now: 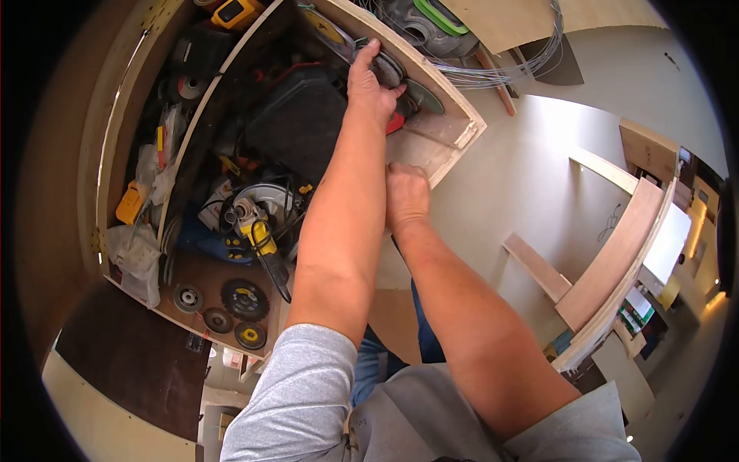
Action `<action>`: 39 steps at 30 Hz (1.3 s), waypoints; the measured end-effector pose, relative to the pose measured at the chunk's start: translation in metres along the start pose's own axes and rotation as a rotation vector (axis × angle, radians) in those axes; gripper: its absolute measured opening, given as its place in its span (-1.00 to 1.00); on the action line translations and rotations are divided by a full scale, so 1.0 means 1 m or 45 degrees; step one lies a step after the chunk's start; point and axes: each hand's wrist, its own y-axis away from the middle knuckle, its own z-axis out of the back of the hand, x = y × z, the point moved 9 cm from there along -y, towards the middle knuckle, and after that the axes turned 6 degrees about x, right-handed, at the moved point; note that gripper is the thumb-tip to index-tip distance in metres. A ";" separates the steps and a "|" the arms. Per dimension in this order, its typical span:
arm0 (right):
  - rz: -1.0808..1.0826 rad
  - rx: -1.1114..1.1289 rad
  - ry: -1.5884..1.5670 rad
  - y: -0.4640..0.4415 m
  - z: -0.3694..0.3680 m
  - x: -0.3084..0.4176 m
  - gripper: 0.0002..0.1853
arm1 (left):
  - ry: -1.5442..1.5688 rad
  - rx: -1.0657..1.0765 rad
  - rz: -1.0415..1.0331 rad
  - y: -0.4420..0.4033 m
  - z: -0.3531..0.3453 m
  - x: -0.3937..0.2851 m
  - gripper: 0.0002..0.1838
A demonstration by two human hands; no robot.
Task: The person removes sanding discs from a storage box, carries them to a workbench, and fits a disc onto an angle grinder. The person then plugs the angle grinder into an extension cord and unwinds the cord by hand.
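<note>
My left hand (372,88) reaches into the far corner of an open wooden tool box (460,98). Its thumb and fingers are spread round a stack of round grinding discs (387,68) against the box wall. Beside the stack leans a greenish disc (425,97), and a yellow-centred disc (327,29) stands farther left. My right hand (407,192) is closed at the near edge of the box, its fingertips partly hidden. Left of my left forearm lies a yellow angle grinder (260,235) with a black cord. A large black case (296,115) lies deeper in the box.
Several discs and wheels, among them a black toothed wheel (245,299), lie at the near end. A side compartment holds a yellow tool (131,202) and plastic bags (135,258). Beyond the box are coiled wire (531,65) and a curved wooden board (620,250).
</note>
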 end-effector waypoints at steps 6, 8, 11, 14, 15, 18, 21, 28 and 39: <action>-0.002 0.016 -0.042 0.000 -0.002 0.001 -0.90 | -0.054 -0.057 -0.007 -0.005 0.005 -0.002 -0.34; -0.007 0.018 -0.054 -0.001 -0.001 0.001 -0.90 | -0.067 -0.057 0.008 -0.007 0.006 -0.003 -0.39; 0.021 -0.022 -0.075 0.002 0.003 0.000 -0.91 | -0.022 -0.106 0.009 -0.003 0.005 -0.002 -0.40; -0.025 0.042 -0.058 0.000 0.006 -0.002 -0.91 | -0.020 -0.097 -0.022 -0.001 0.002 0.000 -0.40; -0.018 0.017 -0.050 -0.001 0.005 -0.002 -0.92 | -0.041 -0.031 -0.032 -0.001 0.003 -0.001 -0.39; 0.002 -0.021 -0.046 0.000 -0.001 0.001 -0.92 | -0.088 0.078 0.001 -0.003 0.010 -0.003 -0.35; -0.002 -0.002 -0.062 -0.001 0.001 0.002 -0.92 | -0.166 0.043 0.038 -0.002 0.008 -0.005 -0.32; -0.015 0.035 -0.043 0.000 -0.001 0.001 -0.91 | 0.004 0.153 0.007 -0.001 0.024 -0.005 -0.44; -0.023 0.137 0.007 -0.003 -0.010 0.002 -0.88 | -0.116 0.087 0.001 0.056 0.077 -0.010 -0.66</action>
